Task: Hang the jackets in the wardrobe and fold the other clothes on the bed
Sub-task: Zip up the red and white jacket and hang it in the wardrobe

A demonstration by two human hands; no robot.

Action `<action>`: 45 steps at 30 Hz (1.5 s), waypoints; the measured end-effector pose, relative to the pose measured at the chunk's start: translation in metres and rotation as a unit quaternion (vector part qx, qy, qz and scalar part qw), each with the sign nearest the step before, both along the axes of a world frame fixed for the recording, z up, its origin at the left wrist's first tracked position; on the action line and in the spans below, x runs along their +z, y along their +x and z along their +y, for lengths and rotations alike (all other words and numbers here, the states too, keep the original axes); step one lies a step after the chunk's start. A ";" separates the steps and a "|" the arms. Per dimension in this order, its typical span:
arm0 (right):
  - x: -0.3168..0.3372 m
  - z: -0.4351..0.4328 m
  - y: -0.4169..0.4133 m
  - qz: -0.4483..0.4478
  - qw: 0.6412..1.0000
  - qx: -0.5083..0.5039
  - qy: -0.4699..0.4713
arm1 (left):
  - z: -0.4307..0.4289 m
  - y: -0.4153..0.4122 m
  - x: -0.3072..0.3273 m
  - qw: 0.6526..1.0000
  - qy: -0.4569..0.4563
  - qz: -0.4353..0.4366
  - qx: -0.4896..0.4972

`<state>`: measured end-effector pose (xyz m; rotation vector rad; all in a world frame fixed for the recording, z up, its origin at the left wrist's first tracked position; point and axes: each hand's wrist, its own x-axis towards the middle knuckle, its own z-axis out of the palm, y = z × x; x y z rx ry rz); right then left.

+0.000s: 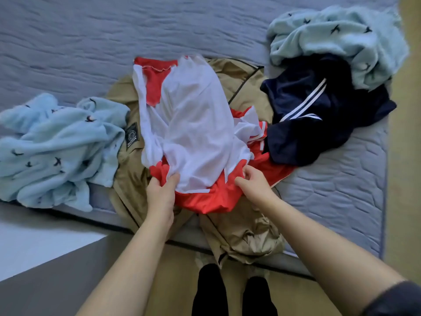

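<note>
The red and white garment lies in the middle of what I see, spread over the near part of the bed, white mesh side up with red showing at its top corner and along its near hem. Both hands are on that near hem. My view has the left hand at the hem's left end, thumb on top and fingers curled under, gripping a bunched fold of red fabric. The right hand is at the hem's right end, fingers curled, pinching the cloth where white meets red. The two hands are apart, with the red hem stretched between them.

Under the garment lies a khaki jacket, larger than it, showing on every side; its crumpled lower part hangs over the bed's near edge just below the right wrist, and a dark label shows on its left side. To the right, touching the red fabric, sits a navy garment with white stripes, heaped loosely. A pale blue fleece with small dark bird marks is piled at the left, against the khaki. A second pale blue fleece piece lies at the far right corner, partly over the navy heap.

Below the bed edge I see two feet in black socks between the forearms.
</note>
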<state>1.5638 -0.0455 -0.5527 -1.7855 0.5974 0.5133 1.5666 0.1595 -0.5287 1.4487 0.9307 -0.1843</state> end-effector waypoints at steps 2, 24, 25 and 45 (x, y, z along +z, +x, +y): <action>0.048 0.006 -0.003 -0.050 0.996 0.056 0.054 | 0.001 0.006 0.050 0.997 0.014 -0.067 -0.046; 0.574 0.021 0.011 -0.454 0.823 0.341 0.018 | 0.004 -0.012 0.629 0.569 0.517 -0.402 -0.498; 0.589 0.022 0.009 -0.476 0.817 0.327 0.014 | 0.009 -0.016 0.641 0.563 0.541 -0.412 -0.470; 0.706 -0.067 -0.035 -0.463 0.844 0.272 -0.015 | 0.005 -0.001 0.627 0.748 0.319 -0.541 -0.215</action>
